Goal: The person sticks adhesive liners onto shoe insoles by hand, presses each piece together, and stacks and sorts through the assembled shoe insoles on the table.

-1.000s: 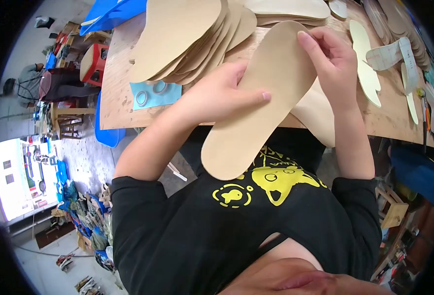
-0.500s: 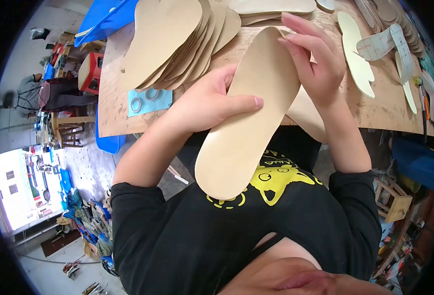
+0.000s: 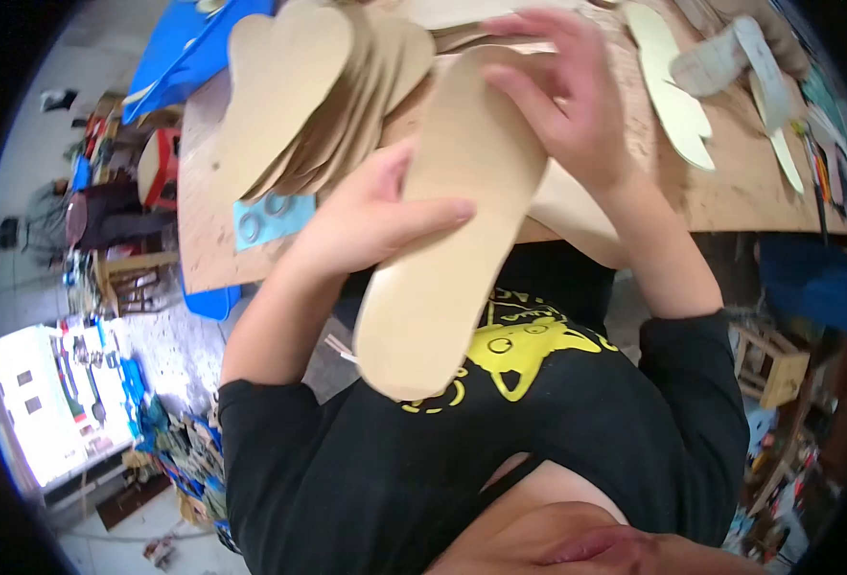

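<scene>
A tan shoe insole (image 3: 447, 216) is held up slantwise in front of my chest, its rounded heel end low and its wider end over the table. My left hand (image 3: 366, 211) grips its left side, thumb lying across the upper face and the other fingers hidden beneath. Up at the wide end, my right hand (image 3: 577, 120) has its thumb on the face and its blurred fingers around the far edge. Another tan insole (image 3: 577, 216) juts over the table's front edge under my right forearm. To the left lies a fanned stack of insoles (image 3: 289, 91).
On the wooden table (image 3: 749, 182) are a light blue sheet with rings (image 3: 275, 222), pale cream cut-outs (image 3: 668, 96), a curled grey-white strip (image 3: 720, 67) and several pens (image 3: 814, 172). A blue container (image 3: 188, 53) stands at the back left. Another person (image 3: 107, 213) is far off left.
The view has shifted, so the table and stack appear displaced. Both hands still hold the insole, now further left in view; my right hand's fingers have moved over its wide end.
</scene>
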Action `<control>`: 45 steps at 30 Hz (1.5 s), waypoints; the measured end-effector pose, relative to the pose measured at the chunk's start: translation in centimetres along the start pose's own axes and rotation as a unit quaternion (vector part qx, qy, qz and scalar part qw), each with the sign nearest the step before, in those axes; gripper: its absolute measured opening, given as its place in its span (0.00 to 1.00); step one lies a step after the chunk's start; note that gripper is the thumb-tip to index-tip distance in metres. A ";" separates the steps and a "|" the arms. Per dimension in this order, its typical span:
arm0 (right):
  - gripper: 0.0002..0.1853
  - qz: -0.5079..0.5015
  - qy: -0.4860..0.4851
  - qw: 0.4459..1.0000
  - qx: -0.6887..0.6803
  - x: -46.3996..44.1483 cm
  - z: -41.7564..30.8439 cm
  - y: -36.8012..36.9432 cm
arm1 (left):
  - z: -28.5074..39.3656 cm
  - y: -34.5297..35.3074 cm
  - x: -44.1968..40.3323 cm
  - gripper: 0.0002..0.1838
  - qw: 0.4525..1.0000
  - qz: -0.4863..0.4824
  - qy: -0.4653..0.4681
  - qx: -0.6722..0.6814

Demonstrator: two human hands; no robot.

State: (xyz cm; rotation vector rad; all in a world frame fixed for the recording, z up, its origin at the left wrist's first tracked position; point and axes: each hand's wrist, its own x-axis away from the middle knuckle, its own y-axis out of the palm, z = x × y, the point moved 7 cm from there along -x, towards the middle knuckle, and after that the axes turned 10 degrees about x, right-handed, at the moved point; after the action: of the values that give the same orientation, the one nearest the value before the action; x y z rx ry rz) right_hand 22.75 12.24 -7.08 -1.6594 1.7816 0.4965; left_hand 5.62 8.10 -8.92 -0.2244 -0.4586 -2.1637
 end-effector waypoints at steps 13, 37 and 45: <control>0.30 -0.360 0.288 0.656 0.598 9.8 10.3 -18.0 | 16.1 -21.1 -1.7 0.34 0.897 0.104 -0.051 -0.426; 0.21 -0.407 0.345 0.828 0.173 4.9 10.4 -17.0 | -7.0 12.1 -16.6 0.21 0.775 -0.080 0.358 -0.515; 0.19 -0.396 0.358 0.835 0.132 2.3 10.0 -19.3 | -6.9 13.4 -17.3 0.17 0.711 -0.067 0.416 -0.563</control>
State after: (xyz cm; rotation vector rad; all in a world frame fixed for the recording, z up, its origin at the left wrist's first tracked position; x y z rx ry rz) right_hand 43.71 14.65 -12.91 -2.3171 1.2868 -0.8055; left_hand 26.68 10.90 -17.59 0.1638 1.4415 -2.1194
